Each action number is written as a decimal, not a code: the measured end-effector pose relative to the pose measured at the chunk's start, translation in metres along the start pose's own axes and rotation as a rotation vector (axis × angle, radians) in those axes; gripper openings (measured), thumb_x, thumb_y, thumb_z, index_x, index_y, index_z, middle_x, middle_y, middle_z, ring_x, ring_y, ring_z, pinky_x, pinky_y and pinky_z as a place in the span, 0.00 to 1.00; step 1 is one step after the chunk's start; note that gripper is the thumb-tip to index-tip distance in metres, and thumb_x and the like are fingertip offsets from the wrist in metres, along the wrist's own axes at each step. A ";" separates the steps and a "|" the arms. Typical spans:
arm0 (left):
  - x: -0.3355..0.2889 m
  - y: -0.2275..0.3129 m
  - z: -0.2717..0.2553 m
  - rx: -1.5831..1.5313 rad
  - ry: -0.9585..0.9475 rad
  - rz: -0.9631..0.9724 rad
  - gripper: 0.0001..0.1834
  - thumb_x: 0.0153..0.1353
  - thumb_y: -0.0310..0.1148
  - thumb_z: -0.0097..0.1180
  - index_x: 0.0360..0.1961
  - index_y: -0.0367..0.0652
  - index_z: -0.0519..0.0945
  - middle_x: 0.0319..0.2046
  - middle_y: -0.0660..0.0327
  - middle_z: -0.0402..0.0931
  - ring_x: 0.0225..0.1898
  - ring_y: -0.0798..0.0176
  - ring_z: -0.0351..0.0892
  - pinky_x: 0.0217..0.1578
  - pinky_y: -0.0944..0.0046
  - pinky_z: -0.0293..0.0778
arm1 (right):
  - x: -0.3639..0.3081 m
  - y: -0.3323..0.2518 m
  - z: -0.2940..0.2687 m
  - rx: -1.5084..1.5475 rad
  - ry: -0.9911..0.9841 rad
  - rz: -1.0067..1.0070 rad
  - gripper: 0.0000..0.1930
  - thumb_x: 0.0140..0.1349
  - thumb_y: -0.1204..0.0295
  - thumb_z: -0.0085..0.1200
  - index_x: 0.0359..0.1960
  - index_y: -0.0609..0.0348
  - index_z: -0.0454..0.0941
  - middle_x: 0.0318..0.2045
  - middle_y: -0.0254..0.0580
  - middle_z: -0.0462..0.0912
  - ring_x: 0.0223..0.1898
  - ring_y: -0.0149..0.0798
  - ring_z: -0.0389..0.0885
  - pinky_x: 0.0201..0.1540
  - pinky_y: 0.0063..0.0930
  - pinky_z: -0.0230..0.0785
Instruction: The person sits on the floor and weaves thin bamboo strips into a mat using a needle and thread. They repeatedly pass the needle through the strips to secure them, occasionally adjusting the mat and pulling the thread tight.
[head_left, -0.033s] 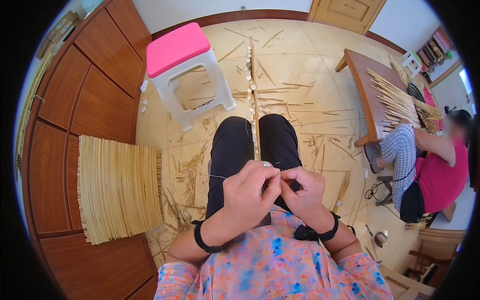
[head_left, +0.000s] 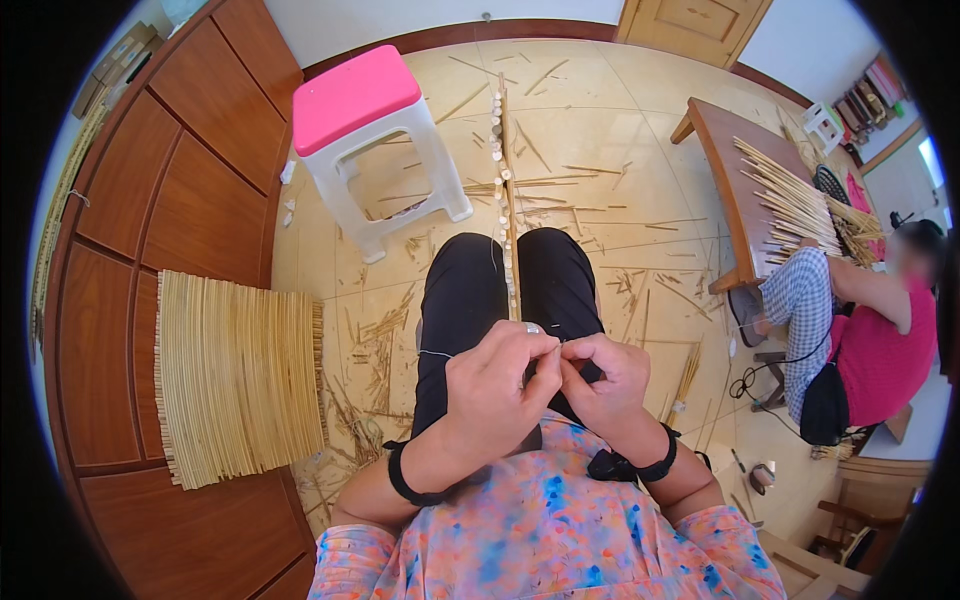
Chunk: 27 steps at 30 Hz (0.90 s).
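Over my lap, my left hand (head_left: 503, 385) and my right hand (head_left: 607, 378) meet fingertip to fingertip, each closed in a pinch. Whatever lies between the fingertips is too small to make out. A pale thread (head_left: 435, 353) shows beside my left hand, across the dark trousers. Just beyond the hands, a narrow wooden bar (head_left: 512, 215) runs away from me between my knees. Several small whitish cylinders (head_left: 497, 130) line its left side.
A mat of straw-coloured stalks (head_left: 240, 380) leans against wooden cabinets (head_left: 100, 350) at left. A pink-topped stool (head_left: 360, 95) stands ahead. Stalk scraps (head_left: 390, 320) litter the floor. At right, a person (head_left: 880, 340) sits by a low table (head_left: 715, 160) bearing stalks (head_left: 790, 195).
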<state>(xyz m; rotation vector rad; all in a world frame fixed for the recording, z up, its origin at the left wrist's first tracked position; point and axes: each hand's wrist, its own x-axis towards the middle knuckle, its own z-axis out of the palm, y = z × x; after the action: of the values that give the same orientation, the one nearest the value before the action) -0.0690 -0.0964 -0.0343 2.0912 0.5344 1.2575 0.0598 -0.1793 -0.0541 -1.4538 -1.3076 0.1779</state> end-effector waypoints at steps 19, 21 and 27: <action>0.002 0.003 -0.001 0.026 -0.028 0.025 0.09 0.51 0.19 0.66 0.33 0.38 0.80 0.27 0.56 0.78 0.23 0.57 0.80 0.22 0.63 0.75 | 0.000 0.002 -0.002 -0.062 0.020 -0.090 0.07 0.51 0.82 0.67 0.28 0.59 0.80 0.20 0.40 0.82 0.18 0.35 0.82 0.20 0.24 0.70; 0.002 0.003 -0.001 0.012 -0.034 0.009 0.09 0.51 0.19 0.66 0.34 0.38 0.80 0.28 0.56 0.78 0.23 0.58 0.80 0.22 0.64 0.74 | 0.000 0.003 -0.002 -0.070 0.024 -0.110 0.07 0.51 0.82 0.67 0.28 0.59 0.80 0.20 0.40 0.82 0.18 0.36 0.82 0.20 0.25 0.70; 0.001 0.003 -0.002 -0.044 -0.040 -0.027 0.08 0.54 0.19 0.66 0.34 0.37 0.81 0.28 0.56 0.78 0.23 0.58 0.80 0.21 0.65 0.74 | -0.001 0.004 -0.003 -0.089 0.018 -0.139 0.08 0.49 0.82 0.67 0.29 0.57 0.80 0.21 0.39 0.82 0.19 0.38 0.82 0.21 0.26 0.71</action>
<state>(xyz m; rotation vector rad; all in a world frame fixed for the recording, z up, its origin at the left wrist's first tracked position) -0.0701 -0.0974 -0.0316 2.0617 0.5116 1.1991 0.0637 -0.1807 -0.0562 -1.4296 -1.4109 0.0153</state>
